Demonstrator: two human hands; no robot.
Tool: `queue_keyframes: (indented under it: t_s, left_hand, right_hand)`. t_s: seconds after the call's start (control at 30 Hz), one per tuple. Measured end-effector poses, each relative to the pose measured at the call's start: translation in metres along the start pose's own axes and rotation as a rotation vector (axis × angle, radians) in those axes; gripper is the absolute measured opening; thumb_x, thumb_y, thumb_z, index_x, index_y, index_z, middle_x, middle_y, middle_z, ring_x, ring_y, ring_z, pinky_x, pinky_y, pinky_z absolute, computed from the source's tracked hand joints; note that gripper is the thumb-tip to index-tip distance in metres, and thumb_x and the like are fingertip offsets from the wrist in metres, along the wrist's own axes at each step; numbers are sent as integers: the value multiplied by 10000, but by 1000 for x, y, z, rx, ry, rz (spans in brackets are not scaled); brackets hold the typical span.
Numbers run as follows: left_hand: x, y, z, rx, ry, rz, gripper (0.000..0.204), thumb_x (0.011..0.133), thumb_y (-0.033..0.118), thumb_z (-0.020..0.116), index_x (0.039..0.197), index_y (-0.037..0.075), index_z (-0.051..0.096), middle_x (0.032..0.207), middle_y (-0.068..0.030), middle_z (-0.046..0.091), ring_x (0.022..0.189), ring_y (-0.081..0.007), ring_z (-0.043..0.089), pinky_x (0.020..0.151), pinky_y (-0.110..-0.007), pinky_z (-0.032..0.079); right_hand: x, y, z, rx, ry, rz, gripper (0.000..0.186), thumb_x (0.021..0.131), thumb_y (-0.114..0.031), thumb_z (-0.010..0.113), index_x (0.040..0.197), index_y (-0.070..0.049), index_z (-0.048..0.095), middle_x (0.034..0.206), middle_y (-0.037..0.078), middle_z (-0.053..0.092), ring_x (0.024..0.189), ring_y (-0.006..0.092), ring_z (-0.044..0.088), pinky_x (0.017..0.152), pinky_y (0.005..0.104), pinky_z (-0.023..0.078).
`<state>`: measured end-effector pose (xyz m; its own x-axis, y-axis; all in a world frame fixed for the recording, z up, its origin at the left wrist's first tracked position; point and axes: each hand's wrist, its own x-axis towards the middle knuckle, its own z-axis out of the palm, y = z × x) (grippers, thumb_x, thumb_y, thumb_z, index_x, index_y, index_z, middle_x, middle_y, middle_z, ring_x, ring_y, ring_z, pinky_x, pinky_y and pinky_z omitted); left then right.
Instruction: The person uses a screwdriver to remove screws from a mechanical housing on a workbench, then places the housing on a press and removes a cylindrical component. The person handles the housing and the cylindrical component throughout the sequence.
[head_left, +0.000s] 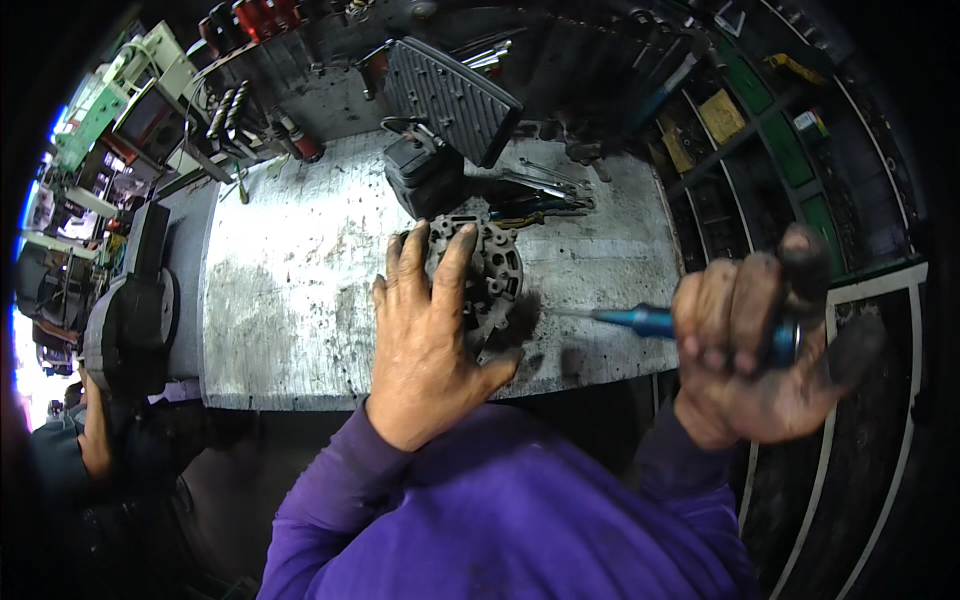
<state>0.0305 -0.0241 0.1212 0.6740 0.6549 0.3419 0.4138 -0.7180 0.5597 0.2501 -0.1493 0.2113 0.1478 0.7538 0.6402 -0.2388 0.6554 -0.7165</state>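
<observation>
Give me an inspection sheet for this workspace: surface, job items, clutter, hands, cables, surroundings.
Surface: metal-topped workbench, scuffed and dark-stained.
Job items: round cast metal housing on the bench; blue-handled screwdriver, its tip apart from the housing.
Clutter: pliers, black box and ribbed dark panel toward the back.
Hands: left hand spread over the housing; right hand gripping the screwdriver.
Cables: short dark cable apparently looped at the black box's top; its ends are unclear.
Surroundings: green-and-dark shelving at right; black machine and another person's arm at left.
</observation>
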Motion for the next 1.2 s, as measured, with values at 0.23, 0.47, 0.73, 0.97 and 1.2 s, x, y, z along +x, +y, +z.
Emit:
queue_keyframes:
  t_s: [0.23, 0.47, 0.73, 0.97, 1.2]
  left_hand:
    - [4, -7, 16, -25, 24, -40, 1192, 593, 131, 927, 1645, 108, 365, 1562, -286, 443, 1477, -532, 383, 1233, -585, 373]
    - [1, -11, 17, -28, 34, -11, 1201, 596, 139, 952, 1643, 98, 366, 1537, -267, 471, 1473, -532, 382, 1232, -583, 375]
    - [1, -13, 14, -76, 30, 27, 1144, 666, 230, 957, 1643, 110, 375, 1536, -293, 463, 1465, -553, 377, 1221, -609, 361]
    - [14, -33, 2, -10, -108, 216, 1123, 677, 276, 958, 1636, 139, 390, 1554, -277, 451, 1486, -551, 365, 1231, -598, 373]
    - [-3, -17, 3, 87, -96, -34, 1261, 696, 406, 939, 1698, 77, 248, 1649, -305, 367, 1484, -600, 367, 1184, -679, 362]
  right_hand:
    - [3, 29, 36, 29, -14, 63, 860, 1058, -744, 434, 1435, 29, 464, 610, 16, 500, 497, 127, 455, 585, 353, 469]
    - [-13, 31, 34, -63, 40, 63, 811, 1064, -721, 459, 1369, 29, 502, 593, 15, 499, 479, 122, 448, 559, 345, 455]
    - [10, 32, 79, -144, 402, 119, 609, 1041, -485, 704, 1198, 103, 681, 771, 63, 602, 638, 102, 538, 600, 266, 436]
    - [40, 39, 59, 89, -136, 340, 492, 1105, -445, 615, 1163, 33, 714, 816, 13, 591, 718, 75, 536, 693, 256, 451]
    - [13, 59, 74, -291, 205, 268, 125, 1034, -104, 679, 1009, 19, 691, 896, 105, 675, 752, 212, 669, 666, 316, 514]
